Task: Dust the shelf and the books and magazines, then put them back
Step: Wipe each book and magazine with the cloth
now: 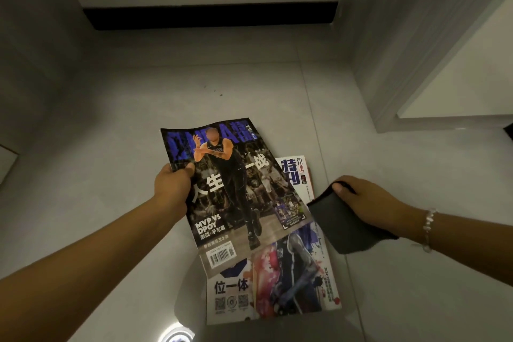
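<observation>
My left hand (173, 189) grips the left edge of a dark basketball magazine (236, 197), thumb on the cover, holding it above the floor. Under it lies a white-covered magazine (294, 280) on the grey floor, partly hidden by the held one. My right hand (366, 200) holds a dark grey cloth (341, 225) just to the right of the magazines, thumb pressed on its top edge. A bead bracelet sits on that wrist. No shelf shows in the head view.
Grey tiled floor (166, 108) spreads ahead, ending at a wall with a black skirting strip (211, 15). A grey door frame and white panel (458, 69) stand at the right. A grey wall runs along the left.
</observation>
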